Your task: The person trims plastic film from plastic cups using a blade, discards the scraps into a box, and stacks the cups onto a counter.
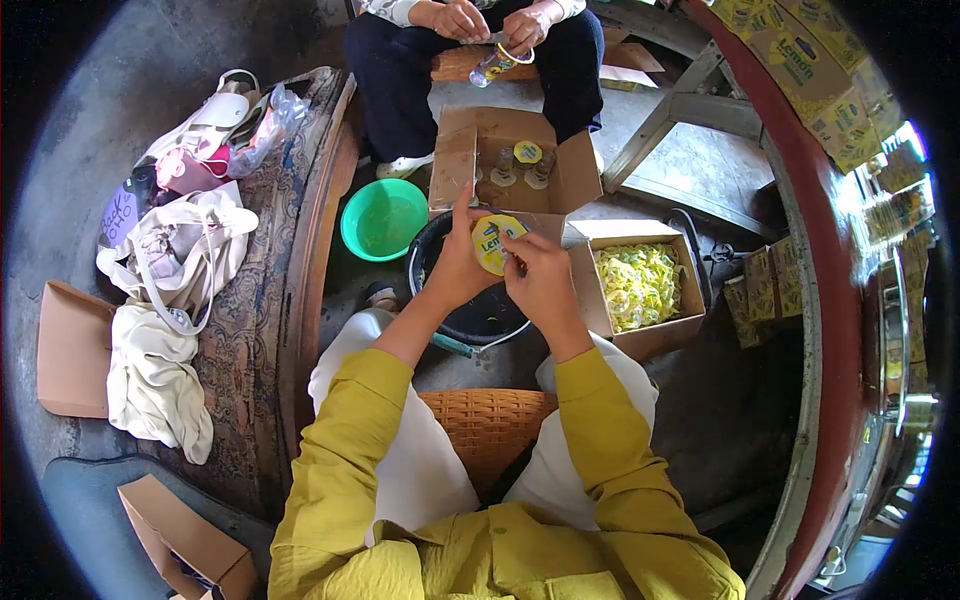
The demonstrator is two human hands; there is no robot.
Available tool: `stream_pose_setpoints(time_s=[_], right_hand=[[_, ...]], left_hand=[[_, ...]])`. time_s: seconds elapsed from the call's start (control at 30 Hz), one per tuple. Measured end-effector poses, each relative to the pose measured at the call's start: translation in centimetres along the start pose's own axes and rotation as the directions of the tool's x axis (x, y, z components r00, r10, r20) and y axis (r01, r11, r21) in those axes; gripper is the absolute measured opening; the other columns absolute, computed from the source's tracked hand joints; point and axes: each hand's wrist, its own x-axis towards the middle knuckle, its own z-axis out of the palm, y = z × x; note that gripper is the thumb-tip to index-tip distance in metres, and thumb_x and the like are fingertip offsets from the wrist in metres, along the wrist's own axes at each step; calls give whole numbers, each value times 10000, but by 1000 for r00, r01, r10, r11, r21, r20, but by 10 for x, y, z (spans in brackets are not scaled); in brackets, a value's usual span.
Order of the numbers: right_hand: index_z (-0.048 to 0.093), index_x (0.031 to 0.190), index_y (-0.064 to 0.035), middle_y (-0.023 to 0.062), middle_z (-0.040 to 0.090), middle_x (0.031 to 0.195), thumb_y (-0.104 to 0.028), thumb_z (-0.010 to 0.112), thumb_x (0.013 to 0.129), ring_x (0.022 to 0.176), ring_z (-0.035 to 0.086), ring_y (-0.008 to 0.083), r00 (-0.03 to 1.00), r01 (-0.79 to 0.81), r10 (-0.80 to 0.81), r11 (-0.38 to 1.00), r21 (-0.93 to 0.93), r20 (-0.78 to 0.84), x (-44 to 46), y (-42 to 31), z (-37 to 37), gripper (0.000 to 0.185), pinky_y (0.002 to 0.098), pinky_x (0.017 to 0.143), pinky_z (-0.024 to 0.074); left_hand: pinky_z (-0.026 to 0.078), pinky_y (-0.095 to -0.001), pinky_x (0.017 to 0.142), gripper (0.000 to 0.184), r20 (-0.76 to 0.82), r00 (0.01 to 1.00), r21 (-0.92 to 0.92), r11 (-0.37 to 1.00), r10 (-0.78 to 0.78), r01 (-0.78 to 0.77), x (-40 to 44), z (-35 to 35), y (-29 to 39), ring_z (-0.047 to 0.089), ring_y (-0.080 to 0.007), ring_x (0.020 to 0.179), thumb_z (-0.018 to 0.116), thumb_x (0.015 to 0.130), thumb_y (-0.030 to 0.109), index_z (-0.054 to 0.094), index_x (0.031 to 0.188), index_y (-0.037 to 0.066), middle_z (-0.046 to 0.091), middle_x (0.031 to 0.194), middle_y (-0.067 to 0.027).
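Note:
My left hand [456, 258] is closed around something with a round yellow top printed "Lemon", with the yellow lemon label [490, 240] facing up toward me. Whatever body lies under that label is hidden by the hand. At the label's right edge, the fingers of my right hand [545, 280] are pinched together against it. Both hands hover over a dark bucket [468, 326]. Just right of the bucket, a cardboard box [655, 342] holds a heap of yellow-green printed labels [640, 285]. Beyond my hands, an open carton [470, 125] contains clear cups [503, 168], one with a yellow top.
A person opposite holds a clear cup [490, 68] with a yellow rim. A green basin [385, 220] stands left of the bucket. Bags [190, 240] lie on the patterned bench [240, 350]. A red-edged table [840, 350] runs along the right, with lemon cartons [800, 60] above.

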Motion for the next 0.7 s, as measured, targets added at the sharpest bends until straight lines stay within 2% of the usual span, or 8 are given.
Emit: stream_pose_setpoints(time_s=[0.23,0.47,0.7], right_hand=[[653,926,-11,122,596,717,54,588,657,538,578,170,999,-32,32,999,20,4,1,1,-2,285,265,506,463],[653,925,-11,122,601,720,53,594,658,515,567,163,1000,-3,3,1000,21,-31,0,4,1,281,254,491,454],[649,928,-5,122,601,725,55,588,659,519,567,166,1000,-6,6,1000,13,-23,1,0,-1,282,256,494,453]], left_hand=[[441,-364,839,1122,17,1000,11,1000,0,-1,0,0,1,547,-297,962,786,530,45,39,1368,69,507,1050,-153],[447,-357,828,1102,-15,1000,16,1000,15,-15,1,-1,1,551,-290,957,785,546,63,47,1365,57,508,1047,-151],[448,-359,828,1060,22,999,7,1000,29,-29,2,-4,7,557,-303,952,765,582,61,49,1363,46,517,1049,-163]])
